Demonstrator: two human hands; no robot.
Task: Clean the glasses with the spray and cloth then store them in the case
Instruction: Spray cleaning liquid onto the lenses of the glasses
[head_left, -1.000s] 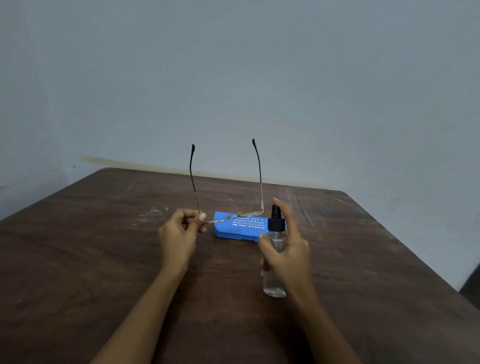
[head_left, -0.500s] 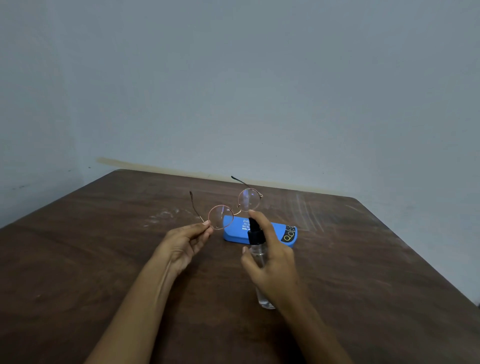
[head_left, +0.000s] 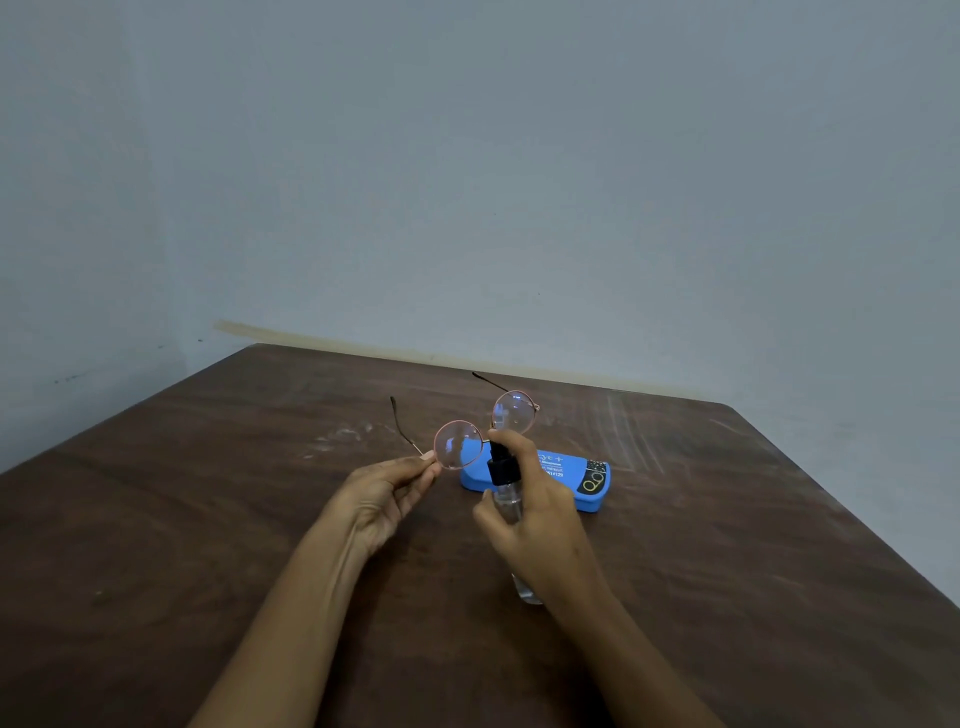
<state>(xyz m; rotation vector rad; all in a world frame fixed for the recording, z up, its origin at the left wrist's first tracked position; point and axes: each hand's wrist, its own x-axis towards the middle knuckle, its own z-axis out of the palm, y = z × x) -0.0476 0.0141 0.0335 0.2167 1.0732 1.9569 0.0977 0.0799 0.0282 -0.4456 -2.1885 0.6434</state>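
Head view: left hand (head_left: 382, 499) fingers pinch the glasses (head_left: 485, 428) by the rim, lenses upright; right hand (head_left: 535, 512) wraps the spray bottle (head_left: 504, 491), forefinger on top.

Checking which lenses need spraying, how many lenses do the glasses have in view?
2: the left lens sits by the left hand fingertips; the right lens is above the spray bottle in the right hand.

Glasses (head_left: 485, 434) pinched at frame edge by left hand (head_left: 387, 496); spray bottle (head_left: 506, 499) gripped in right hand (head_left: 535, 512), closed blue case (head_left: 566, 480) behind on table (head_left: 208, 519).
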